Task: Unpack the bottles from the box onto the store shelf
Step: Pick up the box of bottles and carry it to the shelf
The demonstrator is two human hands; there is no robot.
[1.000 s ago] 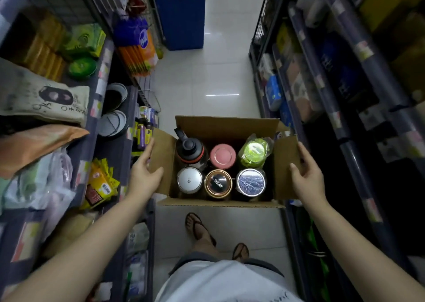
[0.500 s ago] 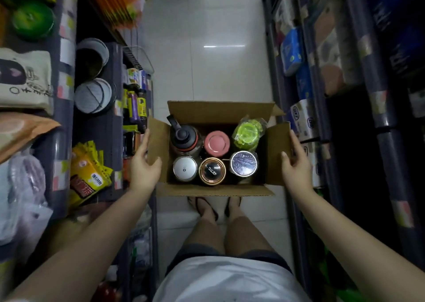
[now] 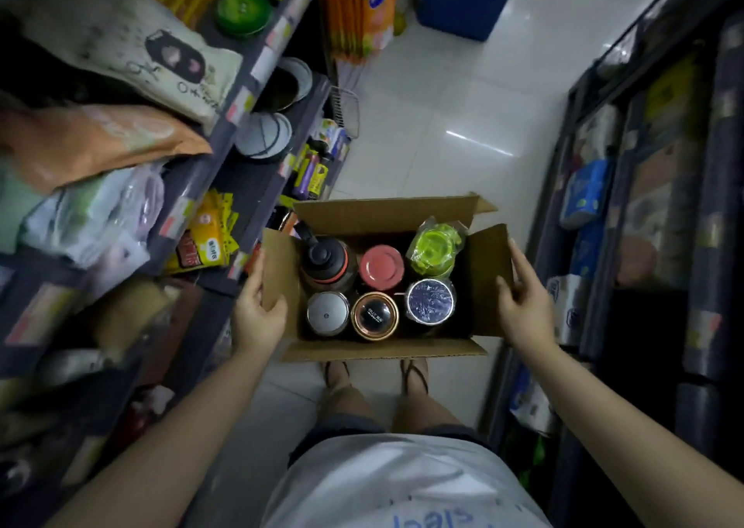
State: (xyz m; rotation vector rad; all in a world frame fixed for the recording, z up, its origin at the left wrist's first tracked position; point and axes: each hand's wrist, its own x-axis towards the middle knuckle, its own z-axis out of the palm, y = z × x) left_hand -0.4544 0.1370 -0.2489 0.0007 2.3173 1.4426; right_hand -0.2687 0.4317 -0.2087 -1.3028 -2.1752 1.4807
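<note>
The box (image 3: 386, 213) sat open in the aisle at about the centre of the head view, its four flaps spread outward, just beyond the person's feet (image 3: 338, 370). Six bottles stood upright inside in two rows. In the far row, from 9 to 3 o'clock, were a black bottle (image 3: 322, 256) with a loop handle, a pink cap (image 3: 381, 268) and a green bottle (image 3: 435, 245) in clear wrap. In the near row were a silver lid (image 3: 327, 313), a copper-rimmed lid (image 3: 374, 315) and a dark blue lid (image 3: 430, 301).

The left hand (image 3: 257, 314) gripped the left flap (image 3: 277, 274): the thumb curled over the flap's inner face toward the silver lid, while the fingers (image 3: 257, 262) lay along its outer side, pointing to 12 o'clock. The silver lid lay just beside the thumb at its 3 o'clock, apart from it.

The right hand (image 3: 523, 306) was at the right flap (image 3: 489, 274), fingers nearly straight and pointing to 11 o'clock along the flap's edge, thumb spread toward the box; whether it pinched the card or only touched it could not be told. The dark blue lid lay near the thumb at its 9 o'clock, not touching.

Neither hand touched any bottle. A stocked shelf (image 3: 241, 213) ran at 9 to 11 o'clock of the box, and another rack (image 3: 583, 205) at 3 o'clock.
</note>
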